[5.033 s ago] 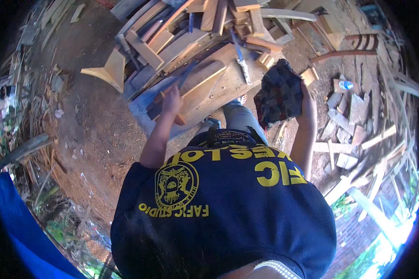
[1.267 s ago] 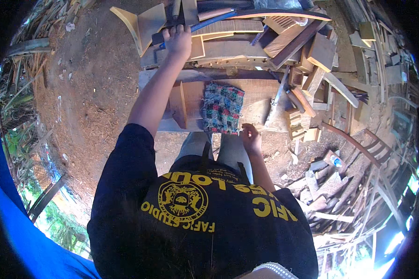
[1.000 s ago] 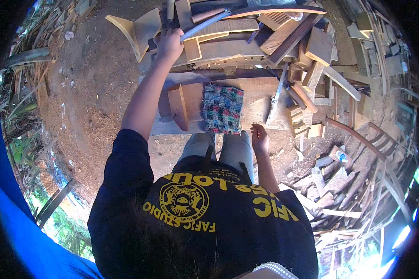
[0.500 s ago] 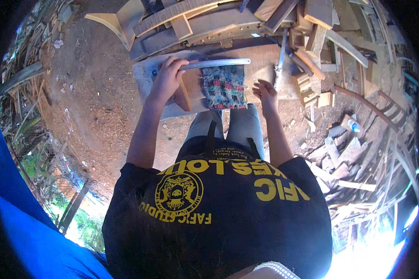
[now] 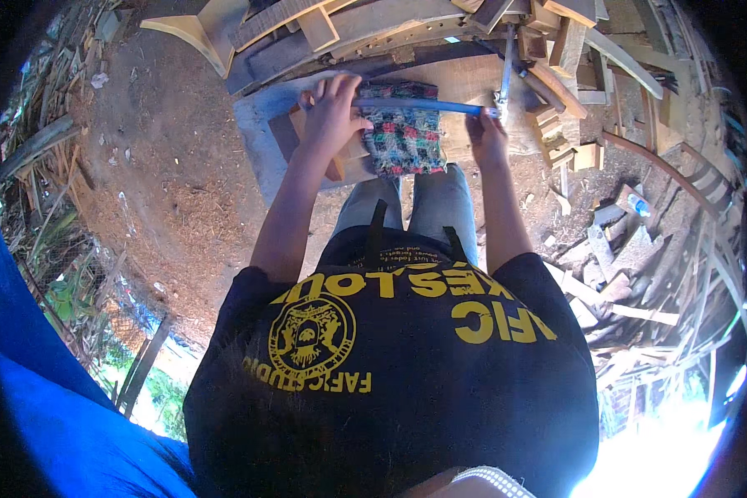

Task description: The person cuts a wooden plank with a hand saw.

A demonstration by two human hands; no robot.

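My left hand (image 5: pixel 330 116) is closed around one end of a long, narrow blue metal bar (image 5: pixel 423 105); its exact kind is unclear. My right hand (image 5: pixel 488 133) grips the bar's other end with fingertips. The bar lies level over a frayed checked cloth (image 5: pixel 402 141) in red, green, grey and black, spread on a wide wooden board (image 5: pixel 461 141). A wooden piece (image 5: pixel 286 137) sits on the board under and left of my left hand. A pale metal tool (image 5: pixel 506 70) with a wrapped handle lies at the board's right, just beyond my right hand.
Stacked wood offcuts (image 5: pixel 556 50) crowd the bench's back and right. A curved wooden bracket (image 5: pixel 212 50) lies at the back left. Scrap wood and a small bottle (image 5: pixel 637 205) lie on the dirt floor (image 5: pixel 149 207) at right. A blue tarpaulin (image 5: pixel 50 398) hangs at lower left.
My left hand has brought the blue bar from the far pile down over the cloth. My right hand has risen from beside the cloth and taken hold of the bar's right end.
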